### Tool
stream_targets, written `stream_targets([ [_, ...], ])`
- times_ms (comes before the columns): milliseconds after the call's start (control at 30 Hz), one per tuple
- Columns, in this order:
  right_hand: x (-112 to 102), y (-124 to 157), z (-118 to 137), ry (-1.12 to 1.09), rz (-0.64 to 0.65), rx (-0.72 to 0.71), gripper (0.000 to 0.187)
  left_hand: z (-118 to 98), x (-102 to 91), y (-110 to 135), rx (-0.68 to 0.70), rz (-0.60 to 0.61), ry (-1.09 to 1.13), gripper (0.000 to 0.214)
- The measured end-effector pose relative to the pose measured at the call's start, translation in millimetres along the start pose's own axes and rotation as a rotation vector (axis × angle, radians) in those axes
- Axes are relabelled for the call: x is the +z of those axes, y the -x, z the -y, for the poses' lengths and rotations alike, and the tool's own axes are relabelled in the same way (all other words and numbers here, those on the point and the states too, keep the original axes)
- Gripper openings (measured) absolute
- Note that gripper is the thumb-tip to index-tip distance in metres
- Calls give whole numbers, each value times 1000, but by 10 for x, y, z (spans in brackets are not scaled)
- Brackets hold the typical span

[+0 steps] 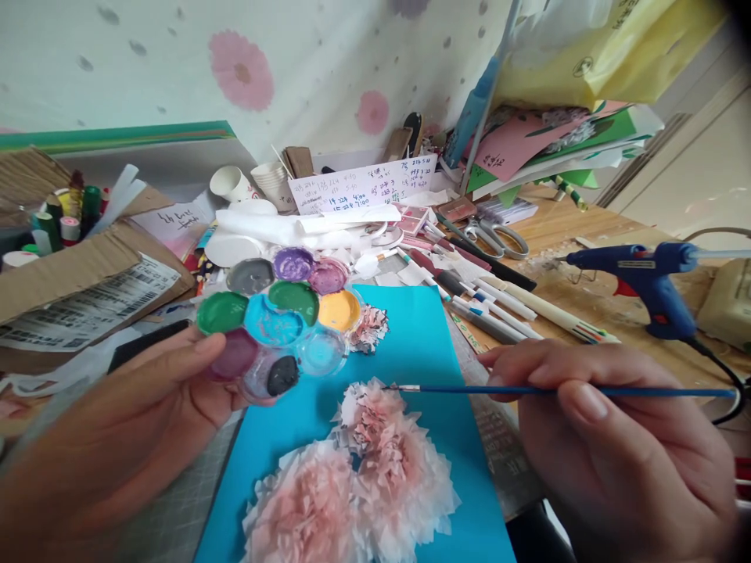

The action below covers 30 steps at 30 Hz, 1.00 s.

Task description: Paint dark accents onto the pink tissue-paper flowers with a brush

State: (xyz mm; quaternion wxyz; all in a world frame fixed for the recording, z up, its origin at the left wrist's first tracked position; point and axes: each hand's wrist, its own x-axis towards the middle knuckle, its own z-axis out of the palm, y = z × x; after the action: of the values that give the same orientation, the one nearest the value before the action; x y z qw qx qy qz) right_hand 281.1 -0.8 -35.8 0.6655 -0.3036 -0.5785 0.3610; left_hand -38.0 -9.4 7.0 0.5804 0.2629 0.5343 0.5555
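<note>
My left hand (176, 391) grips a clear flower-shaped paint palette (275, 320) by its edge, thumb on top. Its wells hold green, blue, purple, pink, yellow, grey and black paint. Between the thumb and fingers of my right hand (610, 430) is a thin blue paintbrush (486, 389). The brush's dark tip reaches the upper edge of a pink-and-white tissue paper flower (375, 414); whether it touches, I cannot tell. More ruffled pink flowers (310, 508) lie below it on a bright blue sheet (422, 328). A small dark-edged flower (369, 328) sits partly behind the palette.
A blue hot glue gun (651, 274) stands at the right with its cable. Scissors (493, 234) and several pens (498, 305) lie behind the sheet. At left is a cardboard box (88, 289) of paint bottles. Paper cups (228, 184) and a handwritten card (364, 184) are at the back.
</note>
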Motion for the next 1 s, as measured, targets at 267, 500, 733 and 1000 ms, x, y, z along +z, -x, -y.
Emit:
stream_targets([
  [267,28,-52,19,86,212,-151,20,66,329,108,-16,159,-51,19],
  [500,137,-201,127,260,425,-249,26,157,381,125,-40,206,-59,17],
  [733,72,-120,79,277,324,-149,16,171,387,139,-38,186,-44,19],
  [1000,38,-76,-15,182,163,-25,13,201,392,161,-62,210,-32,16],
])
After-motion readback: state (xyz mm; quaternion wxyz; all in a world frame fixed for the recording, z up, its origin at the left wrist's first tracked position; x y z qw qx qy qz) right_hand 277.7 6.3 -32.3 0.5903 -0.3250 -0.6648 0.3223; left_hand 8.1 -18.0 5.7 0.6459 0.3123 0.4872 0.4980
